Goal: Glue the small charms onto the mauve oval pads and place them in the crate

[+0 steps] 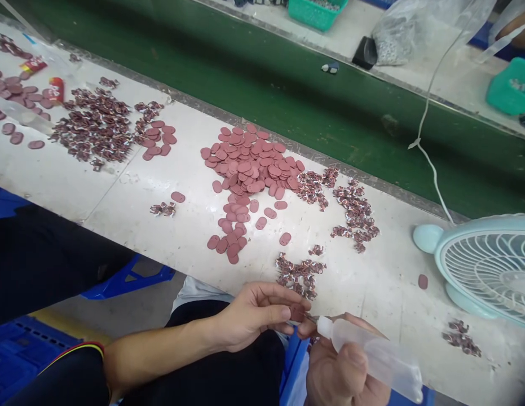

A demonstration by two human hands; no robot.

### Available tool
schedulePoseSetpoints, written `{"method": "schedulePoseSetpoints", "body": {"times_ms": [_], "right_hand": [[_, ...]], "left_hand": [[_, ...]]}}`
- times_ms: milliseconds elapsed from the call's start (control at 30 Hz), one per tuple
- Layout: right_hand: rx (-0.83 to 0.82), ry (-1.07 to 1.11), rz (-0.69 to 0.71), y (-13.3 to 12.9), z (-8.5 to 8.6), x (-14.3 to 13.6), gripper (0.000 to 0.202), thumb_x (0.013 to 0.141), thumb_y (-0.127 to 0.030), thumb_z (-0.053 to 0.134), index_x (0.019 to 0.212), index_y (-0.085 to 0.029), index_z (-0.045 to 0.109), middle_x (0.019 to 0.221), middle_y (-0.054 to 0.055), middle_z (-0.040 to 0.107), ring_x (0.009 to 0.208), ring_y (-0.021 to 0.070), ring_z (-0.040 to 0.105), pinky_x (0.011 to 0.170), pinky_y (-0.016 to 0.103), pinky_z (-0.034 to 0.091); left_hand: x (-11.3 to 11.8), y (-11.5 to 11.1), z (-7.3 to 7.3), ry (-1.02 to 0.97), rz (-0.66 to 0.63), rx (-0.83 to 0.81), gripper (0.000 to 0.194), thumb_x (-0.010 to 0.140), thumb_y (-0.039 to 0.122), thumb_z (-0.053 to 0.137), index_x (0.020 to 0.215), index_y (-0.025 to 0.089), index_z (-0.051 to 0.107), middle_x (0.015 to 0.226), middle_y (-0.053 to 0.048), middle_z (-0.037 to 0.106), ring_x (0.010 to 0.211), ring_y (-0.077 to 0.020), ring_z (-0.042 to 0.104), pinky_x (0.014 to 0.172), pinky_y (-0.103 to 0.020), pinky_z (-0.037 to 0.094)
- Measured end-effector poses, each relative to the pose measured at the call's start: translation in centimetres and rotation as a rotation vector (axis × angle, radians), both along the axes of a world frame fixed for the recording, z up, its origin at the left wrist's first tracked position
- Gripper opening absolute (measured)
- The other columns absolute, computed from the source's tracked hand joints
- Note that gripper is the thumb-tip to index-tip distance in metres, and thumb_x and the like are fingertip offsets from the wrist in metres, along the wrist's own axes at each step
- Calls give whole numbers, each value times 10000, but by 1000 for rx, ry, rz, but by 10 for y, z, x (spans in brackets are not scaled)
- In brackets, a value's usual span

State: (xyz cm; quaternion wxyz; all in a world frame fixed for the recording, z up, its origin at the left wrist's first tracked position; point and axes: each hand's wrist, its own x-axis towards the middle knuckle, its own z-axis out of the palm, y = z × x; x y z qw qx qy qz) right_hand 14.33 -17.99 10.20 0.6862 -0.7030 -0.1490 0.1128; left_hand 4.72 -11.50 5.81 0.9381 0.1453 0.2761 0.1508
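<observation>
Between the fingertips of my left hand [256,316] is a small reddish-brown oval disc [296,313]. My right hand [344,361] is wrapped round a translucent white squeeze bottle [374,349], tilted so that its capped nozzle end points at the disc. Whether the tip touches the disc I cannot tell. Just beyond my hands lies a cluster of small dark brown figures with white and orange bits [298,273]. A large heap of reddish oval discs [249,160] is spread farther up the white table [181,237].
A pale blue fan [490,270] stands at the right with its white cord [427,118]. More brown figures [97,124] and red wrappers [56,90] lie at the left. Across the green belt [245,67], a shelf holds green bins [317,12]. A person's dark-clothed leg [54,254] shows at left.
</observation>
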Motion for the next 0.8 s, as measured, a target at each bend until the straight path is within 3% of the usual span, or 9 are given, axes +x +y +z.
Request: {"method": "schedulePoseSetpoints", "body": {"times_ms": [167,333,433,633,800], "right_hand": [[-43,-44,-77,-1,-5,2,160,831,-383,674,937,-264,675,636,-54,634,433,187,567,422,364,490],[-103,-109,-166,-4,-9,-2,127,803,-339,682,913,-280,709,783,-26,643,528,188,583,528,400,517],[-100,-118,-166,-4,-8,-4,138,802,-330,667,923,-274,704,779,-20,648,521,194,582,546,413,529],[-53,-92,-98,-2,-2,2,115,797,-349,649,825,-243,684,647,-14,662,422,218,589,415,408,514],[-58,-83,-126,-5,-4,2,115,800,-322,664,885,-251,695,698,-21,671,433,210,589,455,420,524]], "left_hand": [[1,3,3,4,-24,22,410,766,373,906,1099,147,828,992,-130,816,855,-161,757,699,-181,575],[1,2,1,11,-6,7,364,747,353,922,1055,176,842,1123,-134,814,837,-151,762,704,-193,585],[0,1,0,14,6,-20,354,731,333,934,1040,183,844,1135,-140,815,855,-167,770,699,-202,587],[1,1,1,5,-3,-43,361,735,312,932,1050,161,840,1164,-162,805,820,-150,766,700,-198,585],[2,2,4,-3,-8,-25,376,733,328,934,1058,164,841,1159,-153,806,843,-162,773,708,-196,598]]}}
